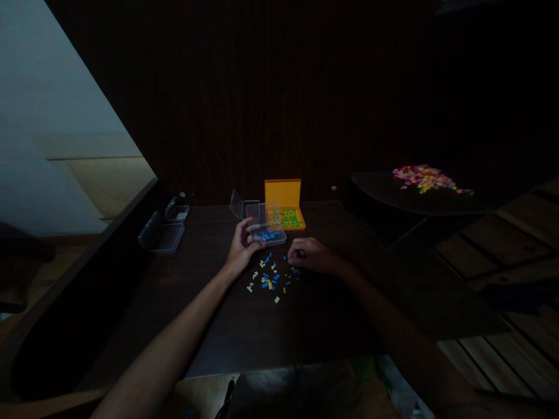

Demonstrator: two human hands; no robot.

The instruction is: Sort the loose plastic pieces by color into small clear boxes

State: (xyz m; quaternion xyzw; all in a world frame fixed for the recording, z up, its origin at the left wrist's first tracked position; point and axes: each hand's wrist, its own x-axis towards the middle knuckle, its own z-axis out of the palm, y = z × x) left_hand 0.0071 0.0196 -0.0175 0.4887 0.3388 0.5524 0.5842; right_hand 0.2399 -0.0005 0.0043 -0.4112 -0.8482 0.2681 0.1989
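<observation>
My left hand (pixel 243 243) grips the left end of a clear plastic box (pixel 283 237), its thumb at the near side and fingers behind. Small blue pieces (pixel 269 235) lie inside this box, and its see-through lid stands raised at the back. My right hand (pixel 309 255) is low over the dark table, just right of a scatter of small blue, yellow and pale pieces (pixel 271 279). Its fingers are curled together in a pinch; what they hold, if anything, is too small to tell. A single blue piece (pixel 285 257) shows by its fingertips.
Behind the clear box stands an open orange box (pixel 283 191) with green pieces in it. Another open clear box (pixel 238 203) is beside it. Two more clear boxes (pixel 168 240) (pixel 177 212) stand at the left. Colourful small pieces (pixel 425 177) are heaped on a side shelf (pixel 375 185).
</observation>
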